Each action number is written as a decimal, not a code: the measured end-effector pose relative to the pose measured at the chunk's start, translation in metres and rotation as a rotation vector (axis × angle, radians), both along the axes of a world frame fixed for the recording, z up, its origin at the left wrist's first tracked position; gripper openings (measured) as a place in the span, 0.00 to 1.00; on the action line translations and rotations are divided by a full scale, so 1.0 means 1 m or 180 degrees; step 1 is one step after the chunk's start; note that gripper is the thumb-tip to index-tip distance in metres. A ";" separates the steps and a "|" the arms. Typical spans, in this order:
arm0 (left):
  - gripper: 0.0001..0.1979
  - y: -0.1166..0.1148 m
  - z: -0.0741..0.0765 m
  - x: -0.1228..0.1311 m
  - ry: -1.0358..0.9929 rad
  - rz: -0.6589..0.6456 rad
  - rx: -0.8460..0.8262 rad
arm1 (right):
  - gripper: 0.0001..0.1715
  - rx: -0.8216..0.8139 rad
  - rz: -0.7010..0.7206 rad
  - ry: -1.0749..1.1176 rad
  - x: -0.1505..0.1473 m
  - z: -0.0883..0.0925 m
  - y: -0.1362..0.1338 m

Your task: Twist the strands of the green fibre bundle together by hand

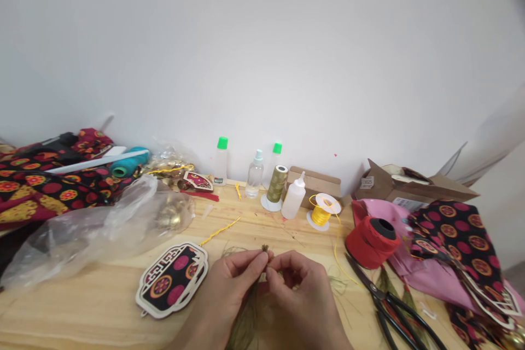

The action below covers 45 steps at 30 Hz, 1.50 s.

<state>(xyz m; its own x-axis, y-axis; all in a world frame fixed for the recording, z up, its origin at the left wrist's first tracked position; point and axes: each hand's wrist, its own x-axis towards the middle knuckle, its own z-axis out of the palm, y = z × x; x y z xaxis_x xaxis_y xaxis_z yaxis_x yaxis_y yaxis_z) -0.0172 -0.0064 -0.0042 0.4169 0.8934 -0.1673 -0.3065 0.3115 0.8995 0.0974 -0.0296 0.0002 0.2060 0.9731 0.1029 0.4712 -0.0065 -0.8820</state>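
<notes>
Olive-green thread gathered into a tassel point(245, 328) hangs down between my hands, its bound top poking up above the fingers. My left hand point(233, 287) pinches the tassel just below that top, thumb over the side. Close against it, my right hand point(301, 287) has thumb and index finger pressed together at the tassel's neck; whatever is between them is too small to make out. Left of my hands lies a flat lantern-shaped ornament point(174, 281) with a pale frame, flowered dark cloth and a yellow cord point(219, 231). Loose green threads point(338, 284) lie to the right.
Black-handled scissors point(381, 295) lie at the right beside a red thread spool point(372, 243) and patterned cloth point(463, 240). Behind my hands stand a green thread cone point(277, 185), a squeeze bottle point(293, 199) and a yellow cord spool point(320, 215). A plastic bag point(102, 229) spreads at left.
</notes>
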 end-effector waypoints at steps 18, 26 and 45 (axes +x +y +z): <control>0.12 0.000 -0.004 0.000 -0.0155 0.0200 -0.0294 | 0.09 0.0007 -0.0045 -0.0055 -0.003 -0.005 -0.001; 0.11 0.001 -0.003 0.001 -0.0100 0.0178 -0.0250 | 0.09 0.0143 -0.0114 -0.0373 -0.006 -0.003 -0.001; 0.10 0.003 -0.006 0.004 -0.0357 -0.0027 -0.0366 | 0.05 0.0658 0.0211 -0.0063 0.009 0.013 -0.001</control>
<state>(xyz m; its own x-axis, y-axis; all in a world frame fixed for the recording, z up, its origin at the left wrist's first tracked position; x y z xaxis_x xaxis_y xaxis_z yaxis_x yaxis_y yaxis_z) -0.0136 -0.0036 -0.0101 0.4463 0.8674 -0.2202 -0.3999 0.4135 0.8180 0.1062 -0.0306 0.0135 0.1384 0.9422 0.3050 0.4818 0.2050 -0.8520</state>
